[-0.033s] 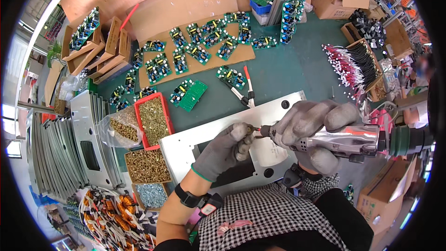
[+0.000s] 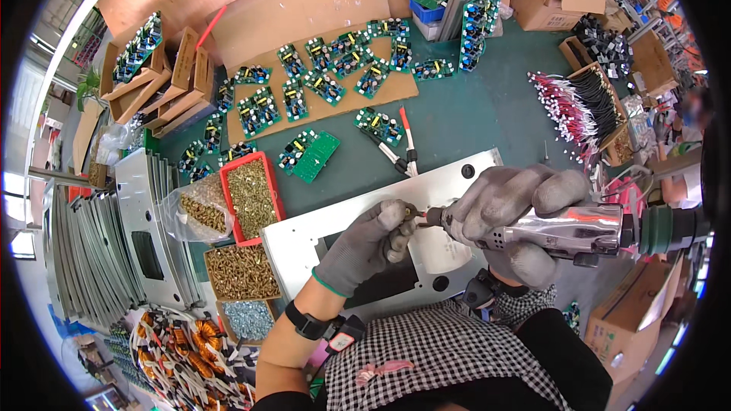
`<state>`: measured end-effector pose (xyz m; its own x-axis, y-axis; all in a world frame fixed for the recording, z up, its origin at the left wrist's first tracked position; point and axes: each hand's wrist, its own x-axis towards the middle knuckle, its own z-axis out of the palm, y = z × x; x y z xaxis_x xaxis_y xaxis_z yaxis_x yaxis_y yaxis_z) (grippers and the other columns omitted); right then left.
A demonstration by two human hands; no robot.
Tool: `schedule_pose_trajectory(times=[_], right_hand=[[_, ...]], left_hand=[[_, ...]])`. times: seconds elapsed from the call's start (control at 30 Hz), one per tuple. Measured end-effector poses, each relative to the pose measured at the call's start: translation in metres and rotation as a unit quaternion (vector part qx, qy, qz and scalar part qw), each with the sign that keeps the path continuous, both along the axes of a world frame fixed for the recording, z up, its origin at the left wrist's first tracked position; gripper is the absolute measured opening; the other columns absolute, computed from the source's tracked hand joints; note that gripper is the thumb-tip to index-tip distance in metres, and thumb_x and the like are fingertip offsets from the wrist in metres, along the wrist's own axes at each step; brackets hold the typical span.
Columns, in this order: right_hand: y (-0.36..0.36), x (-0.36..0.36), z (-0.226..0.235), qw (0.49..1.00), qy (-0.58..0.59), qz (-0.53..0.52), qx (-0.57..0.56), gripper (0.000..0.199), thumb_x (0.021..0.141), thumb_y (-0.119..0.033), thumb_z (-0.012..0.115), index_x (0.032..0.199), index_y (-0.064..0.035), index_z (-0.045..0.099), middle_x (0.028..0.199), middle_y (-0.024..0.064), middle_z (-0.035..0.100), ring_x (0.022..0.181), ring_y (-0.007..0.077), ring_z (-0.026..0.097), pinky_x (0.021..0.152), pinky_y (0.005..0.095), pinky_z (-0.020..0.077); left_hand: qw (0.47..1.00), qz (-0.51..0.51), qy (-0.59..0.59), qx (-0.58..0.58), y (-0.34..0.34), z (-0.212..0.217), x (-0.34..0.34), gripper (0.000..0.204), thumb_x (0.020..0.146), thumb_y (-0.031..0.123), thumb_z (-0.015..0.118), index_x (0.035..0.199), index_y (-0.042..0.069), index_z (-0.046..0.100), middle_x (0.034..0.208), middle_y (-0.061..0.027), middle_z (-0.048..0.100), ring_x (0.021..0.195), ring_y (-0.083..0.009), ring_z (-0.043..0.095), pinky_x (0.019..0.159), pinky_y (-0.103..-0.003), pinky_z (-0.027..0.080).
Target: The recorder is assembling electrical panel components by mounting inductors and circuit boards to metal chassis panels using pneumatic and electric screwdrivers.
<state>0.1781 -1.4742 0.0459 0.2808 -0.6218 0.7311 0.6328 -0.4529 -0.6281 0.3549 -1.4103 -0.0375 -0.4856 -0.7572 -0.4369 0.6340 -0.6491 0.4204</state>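
Observation:
My right hand (image 2: 510, 209), in a grey glove, is wrapped round a silver power screwdriver (image 2: 567, 230) that lies level and points left. Its dark nose (image 2: 435, 215) ends close to my left fingertips. My left hand (image 2: 369, 243), also gloved, pinches a small brass-coloured piece (image 2: 411, 213) in front of the bit; its exact kind is too small to tell. Both hands are above a white metal panel (image 2: 304, 230) with a dark rectangular cutout and round holes. A pale round patch (image 2: 442, 250) shows on the panel beneath the screwdriver's nose.
Left of the panel stand a red bin (image 2: 276, 183) of small brass parts, a box of brass screws (image 2: 242, 270) and a box of silvery hardware (image 2: 249, 320). Green circuit boards (image 2: 325, 85) lie behind on cardboard. Metal panels (image 2: 87, 247) stack at left; bundled wires (image 2: 567, 110) lie at right.

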Motion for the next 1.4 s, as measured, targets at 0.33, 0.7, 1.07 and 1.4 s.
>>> schedule_pose_trajectory(times=[0.33,0.7,1.07,1.4], right_hand=[[-0.005,-0.008,0.002,1.0,-0.013,0.022,0.002,0.047,0.074,0.009,0.06,0.116,0.0024,0.042,0.101,0.025,0.058,0.089,0.0325,0.061,0.076,0.0412,0.0522],[-0.006,0.005,0.005,0.995,-0.056,0.08,0.007,0.045,0.076,0.005,0.064,0.116,0.003,0.042,0.1,0.0272,0.057,0.084,0.0342,0.062,0.075,0.0449,0.0539],[0.001,-0.023,-0.02,0.991,0.037,-0.088,0.092,0.042,0.073,0.006,0.064,0.11,0.0038,0.046,0.101,0.02,0.057,0.088,0.0287,0.063,0.074,0.0364,0.055],[0.005,-0.041,-0.052,0.967,0.121,-0.123,0.186,0.038,0.076,-0.004,0.065,0.108,-0.0057,0.045,0.096,0.0157,0.062,0.09,0.0208,0.062,0.077,0.0334,0.0528]], left_hand=[[0.999,0.017,-0.011,-0.024,-0.005,-0.006,0.006,0.023,0.09,0.025,0.058,0.104,0.007,0.055,0.085,0.001,0.058,0.066,-0.0023,0.053,0.055,-0.018,0.045],[0.994,0.028,0.098,-0.047,0.001,-0.021,0.007,0.033,0.083,0.029,0.067,0.106,0.008,0.054,0.087,-0.0015,0.055,0.067,-0.0065,0.053,0.055,-0.021,0.044],[0.953,-0.042,-0.267,-0.138,0.008,-0.008,0.014,0.054,0.09,0.026,0.058,0.133,0.002,0.035,0.086,-0.0025,0.055,0.07,-0.0107,0.055,0.062,-0.023,0.046],[0.623,-0.149,-0.604,-0.474,0.03,-0.023,-0.03,0.096,0.065,0.034,0.076,0.137,-0.003,0.025,0.081,-0.0152,0.059,0.069,-0.0273,0.061,0.059,-0.037,0.05]])
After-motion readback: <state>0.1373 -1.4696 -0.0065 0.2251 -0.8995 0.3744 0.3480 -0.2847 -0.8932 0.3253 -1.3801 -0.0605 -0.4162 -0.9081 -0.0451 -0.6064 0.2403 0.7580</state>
